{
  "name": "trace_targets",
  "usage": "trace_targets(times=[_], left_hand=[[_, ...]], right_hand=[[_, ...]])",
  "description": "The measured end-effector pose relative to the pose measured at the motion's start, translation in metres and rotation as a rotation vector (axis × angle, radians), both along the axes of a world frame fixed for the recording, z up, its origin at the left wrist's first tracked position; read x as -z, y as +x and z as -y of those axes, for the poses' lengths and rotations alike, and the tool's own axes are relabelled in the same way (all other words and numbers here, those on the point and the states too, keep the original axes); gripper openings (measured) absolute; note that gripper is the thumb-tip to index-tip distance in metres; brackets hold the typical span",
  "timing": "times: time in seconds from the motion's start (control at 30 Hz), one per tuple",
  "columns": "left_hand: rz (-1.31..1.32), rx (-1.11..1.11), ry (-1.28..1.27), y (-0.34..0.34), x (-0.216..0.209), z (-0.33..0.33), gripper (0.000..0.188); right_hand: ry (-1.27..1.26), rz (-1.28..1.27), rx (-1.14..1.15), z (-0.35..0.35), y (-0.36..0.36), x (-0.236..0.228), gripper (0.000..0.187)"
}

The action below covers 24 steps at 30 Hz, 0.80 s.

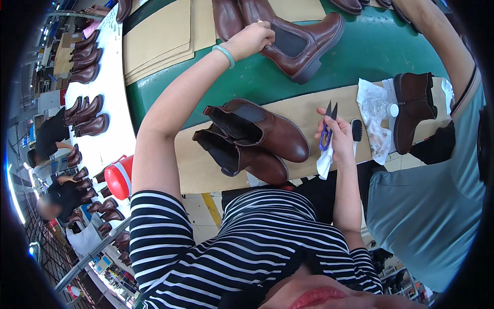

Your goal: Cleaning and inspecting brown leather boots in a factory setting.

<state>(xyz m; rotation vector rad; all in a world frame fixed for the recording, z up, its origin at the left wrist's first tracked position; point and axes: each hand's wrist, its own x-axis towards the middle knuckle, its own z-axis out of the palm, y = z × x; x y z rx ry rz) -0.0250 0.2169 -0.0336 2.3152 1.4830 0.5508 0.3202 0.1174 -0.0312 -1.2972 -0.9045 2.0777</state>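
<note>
My left hand [256,39], with a pale green bangle on its wrist, is closed in a pinch over a brown ankle boot [322,41] lying on its side. Whatever the fingertips hold there is too small to make out. In my right hand [339,135] are small scissors [325,138] with purple handles, blades pointing away from me and slightly apart. A white cloth [324,165] hangs below the same hand. Between my arms, a pair of brown boots [283,135] lies on cardboard, with dark elastic side panels and openings to the left.
Beside my right hand lies a black-bristled brush [356,130]. A clear bottle [381,109] rests on white cloth near another boot [411,110]. A co-worker's arm [437,36] reaches in at right. Cardboard sheets [157,44] and a red container [119,177] are at left.
</note>
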Motion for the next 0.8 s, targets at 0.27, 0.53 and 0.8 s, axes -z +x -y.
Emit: trace_targets(times=[0.27,0.53,0.8], left_hand=[[-0.249,0.037,0.155,0.004,0.017,0.008,0.015],[0.437,-0.449,-0.383,-0.008,0.023,0.003,0.016],[0.619,-0.404,-0.665,-0.003,0.025,0.003,0.045]], right_hand=[[0.017,0.028,-0.081,-0.014,-0.023,-0.005,0.036],[0.160,0.074,-0.154,-0.028,-0.019,0.007,0.040],[0.112,-0.067,-0.016,-0.026,-0.024,0.009,0.043]])
